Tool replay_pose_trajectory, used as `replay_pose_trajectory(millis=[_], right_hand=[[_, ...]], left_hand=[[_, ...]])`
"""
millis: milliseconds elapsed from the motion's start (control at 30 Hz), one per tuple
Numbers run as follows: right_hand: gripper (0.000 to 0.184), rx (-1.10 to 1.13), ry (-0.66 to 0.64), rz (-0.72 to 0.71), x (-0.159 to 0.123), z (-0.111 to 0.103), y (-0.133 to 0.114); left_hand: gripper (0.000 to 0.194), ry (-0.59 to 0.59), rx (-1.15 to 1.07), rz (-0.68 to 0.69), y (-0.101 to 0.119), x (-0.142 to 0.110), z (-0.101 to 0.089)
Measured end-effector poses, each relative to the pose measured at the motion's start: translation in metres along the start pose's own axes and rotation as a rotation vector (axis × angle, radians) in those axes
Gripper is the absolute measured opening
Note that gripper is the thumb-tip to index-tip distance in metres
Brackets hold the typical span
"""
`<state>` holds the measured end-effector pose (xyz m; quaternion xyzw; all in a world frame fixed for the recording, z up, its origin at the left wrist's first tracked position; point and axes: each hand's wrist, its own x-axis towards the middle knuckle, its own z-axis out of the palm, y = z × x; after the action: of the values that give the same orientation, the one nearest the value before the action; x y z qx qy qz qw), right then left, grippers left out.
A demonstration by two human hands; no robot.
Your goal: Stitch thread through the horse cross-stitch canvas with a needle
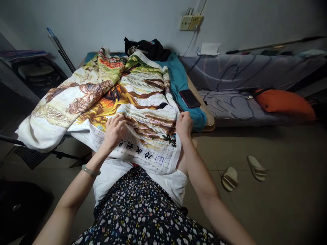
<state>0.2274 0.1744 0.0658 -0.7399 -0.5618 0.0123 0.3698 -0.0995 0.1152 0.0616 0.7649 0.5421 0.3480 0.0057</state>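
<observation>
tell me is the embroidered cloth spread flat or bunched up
Partly both: the embroidered cloth lies spread under the left hand, but bunches into folds at its far-left edge.

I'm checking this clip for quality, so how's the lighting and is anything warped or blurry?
Head view: soft, even light on the embroidery cloth and both hands, left hand and right hand; corners darken, strongest lower left; wide-lens bending curves the bed edge; stitching stays sharp, no glare.
</observation>
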Motion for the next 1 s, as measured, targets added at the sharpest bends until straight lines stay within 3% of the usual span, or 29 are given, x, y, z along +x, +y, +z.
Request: replay_pose_trajectory(millis=[100,233,367,500,667,833,933,1000], right_hand=[[0.015,-0.109,-0.054,-0.034,0.016,0.012,-0.012],[0.018,-0.198,-0.020,-0.003,0.023,0.009,0.005],[0.021,-0.213,0.011,0.003,0.023,0.004,0.016],[0.017,-0.083,0.113,-0.017,0.022,0.004,0.014],[0.013,0.136,0.166,-0.161,0.031,0.009,0.006],[0.012,0.247,0.116,-0.235,0.042,0.028,-0.033],[0.021,0.201,-0.067,-0.337,0.030,0.049,-0.076],[0.022,0.145,-0.207,-0.432,0.018,0.063,-0.103]], left_hand=[[0.053,-0.145,0.134,0.018,-0.002,0.028,0.018],[0.068,-0.186,0.202,0.035,-0.011,0.030,0.028],[0.069,-0.207,0.244,0.033,-0.016,0.023,0.027],[0.064,-0.230,0.248,0.024,-0.016,0.027,0.027],[0.042,-0.218,0.192,0.020,-0.013,0.045,0.022],[0.028,-0.238,0.033,0.022,-0.013,0.068,0.014],[0.030,-0.202,-0.124,0.009,-0.015,0.077,0.018],[0.035,-0.152,-0.276,-0.094,-0.015,0.081,0.025]])
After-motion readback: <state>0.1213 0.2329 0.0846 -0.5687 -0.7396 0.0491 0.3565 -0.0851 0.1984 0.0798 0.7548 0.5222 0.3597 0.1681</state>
